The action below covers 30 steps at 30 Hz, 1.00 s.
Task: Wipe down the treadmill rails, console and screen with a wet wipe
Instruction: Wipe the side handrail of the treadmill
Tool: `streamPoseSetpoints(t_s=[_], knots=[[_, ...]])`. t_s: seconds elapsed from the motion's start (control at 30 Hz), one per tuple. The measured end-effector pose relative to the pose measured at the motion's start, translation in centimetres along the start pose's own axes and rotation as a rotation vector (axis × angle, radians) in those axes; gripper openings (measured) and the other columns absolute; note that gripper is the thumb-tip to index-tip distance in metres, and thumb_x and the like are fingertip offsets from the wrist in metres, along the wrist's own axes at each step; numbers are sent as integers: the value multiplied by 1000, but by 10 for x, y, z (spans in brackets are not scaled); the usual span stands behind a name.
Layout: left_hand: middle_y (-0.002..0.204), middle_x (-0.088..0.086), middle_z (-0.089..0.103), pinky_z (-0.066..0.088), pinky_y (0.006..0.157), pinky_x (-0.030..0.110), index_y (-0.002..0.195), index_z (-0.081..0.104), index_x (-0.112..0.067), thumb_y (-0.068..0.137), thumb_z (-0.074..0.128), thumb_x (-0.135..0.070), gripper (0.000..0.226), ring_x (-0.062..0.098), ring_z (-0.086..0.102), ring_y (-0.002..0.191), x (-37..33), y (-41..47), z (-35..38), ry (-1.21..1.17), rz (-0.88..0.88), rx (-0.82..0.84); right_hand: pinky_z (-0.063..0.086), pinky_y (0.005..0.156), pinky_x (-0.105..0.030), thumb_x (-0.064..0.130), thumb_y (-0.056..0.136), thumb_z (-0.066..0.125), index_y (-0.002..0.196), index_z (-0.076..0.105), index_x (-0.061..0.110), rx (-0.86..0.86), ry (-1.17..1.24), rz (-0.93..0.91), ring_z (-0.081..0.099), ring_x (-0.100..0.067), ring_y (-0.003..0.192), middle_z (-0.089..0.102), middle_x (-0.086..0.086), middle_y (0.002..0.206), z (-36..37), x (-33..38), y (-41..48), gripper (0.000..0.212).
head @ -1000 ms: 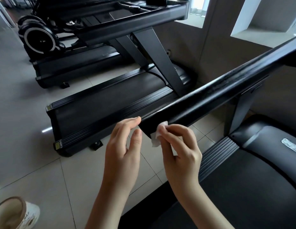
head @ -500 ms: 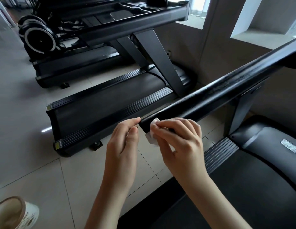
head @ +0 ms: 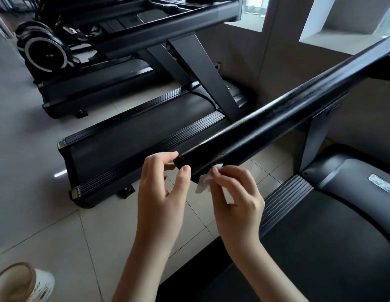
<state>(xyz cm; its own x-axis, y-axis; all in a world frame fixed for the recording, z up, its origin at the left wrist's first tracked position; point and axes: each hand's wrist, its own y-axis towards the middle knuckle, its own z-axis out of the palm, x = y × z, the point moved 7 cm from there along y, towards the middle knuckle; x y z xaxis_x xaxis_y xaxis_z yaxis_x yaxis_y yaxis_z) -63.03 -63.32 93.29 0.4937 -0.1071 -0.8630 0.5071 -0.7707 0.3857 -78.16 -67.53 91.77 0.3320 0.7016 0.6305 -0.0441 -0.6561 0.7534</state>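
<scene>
A long black treadmill rail [head: 276,114] runs from the upper right down to its free end at the frame's middle. My right hand [head: 235,197] pinches a small crumpled white wet wipe [head: 203,184] against the underside of the rail's end. My left hand [head: 161,184] is at the rail's tip, thumb and forefinger touching the end face, fingers loosely curved. The rail's top looks streaked and wet. The console and screen are out of view.
The treadmill's belt and ribbed side step [head: 285,199] lie at the lower right. A second treadmill [head: 128,136] stands to the left across a strip of tiled floor, with more machines [head: 45,49] behind. A slipper [head: 21,282] shows at the bottom left.
My right hand has shifted the wipe from the rail's end face to just under the end. My left hand has stayed at the rail's tip.
</scene>
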Motion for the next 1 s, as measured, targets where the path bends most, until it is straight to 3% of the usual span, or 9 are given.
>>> streamPoseSetpoints(t_s=[0.07,0.17,0.27,0.37,0.5,0.67,0.77,0.9,1.0], knots=[[109,-22,54,45,85,21,107,50,-47,86,48,-48,21,9,55,105,0,-1,1,6,9,-2,54,69,-35,0,83,72,90,76,2,15,20,-78,63,-18,81,65,-8,92,3,9,7,8],[114,-23,51,43,84,16,113,54,-38,88,47,-45,27,9,54,106,0,-1,2,28,40,-1,51,72,-48,6,86,69,95,77,5,-30,-23,-17,62,-25,85,66,-6,94,-1,0,31,12],[114,-23,50,43,85,17,116,56,-31,88,47,-43,31,9,54,105,0,-1,3,30,50,-6,42,90,-37,15,89,64,92,77,13,31,-155,-83,61,-21,92,70,1,96,5,11,46,13],[112,-26,48,42,89,18,116,56,-31,88,46,-39,31,7,53,107,-3,-1,4,24,76,-11,37,92,-35,15,89,64,90,78,16,162,-188,-254,62,-19,93,72,6,96,13,24,49,13],[116,-18,49,37,97,17,117,60,-27,91,45,-30,30,10,49,117,-11,-3,6,68,143,-47,33,94,-32,21,90,63,91,77,17,58,-249,-143,63,-19,92,73,9,95,-3,4,64,15],[116,-14,53,38,100,24,115,65,-13,92,43,-24,33,7,50,114,-17,-3,6,150,202,-78,44,88,-37,10,87,69,90,76,11,135,-149,-234,64,-20,91,72,2,102,1,11,42,8],[114,-14,53,36,99,21,112,65,-12,91,47,-25,31,3,47,111,-19,-4,6,190,207,-110,51,74,-44,3,85,71,84,75,6,-10,-113,-55,66,-23,87,69,-4,98,-16,-12,46,5],[115,-11,53,35,97,17,111,65,-11,89,50,-26,31,5,45,110,-21,-5,8,227,211,-140,53,65,-33,-4,80,73,74,71,3,56,-112,-83,65,-19,81,65,-6,94,-9,3,26,9],[115,-11,52,38,97,26,111,64,-10,89,51,-27,31,7,45,110,-22,-5,9,249,222,-153,50,67,-23,-4,78,75,76,72,3,26,-109,-7,61,-11,79,64,-7,91,-14,-17,28,9]])
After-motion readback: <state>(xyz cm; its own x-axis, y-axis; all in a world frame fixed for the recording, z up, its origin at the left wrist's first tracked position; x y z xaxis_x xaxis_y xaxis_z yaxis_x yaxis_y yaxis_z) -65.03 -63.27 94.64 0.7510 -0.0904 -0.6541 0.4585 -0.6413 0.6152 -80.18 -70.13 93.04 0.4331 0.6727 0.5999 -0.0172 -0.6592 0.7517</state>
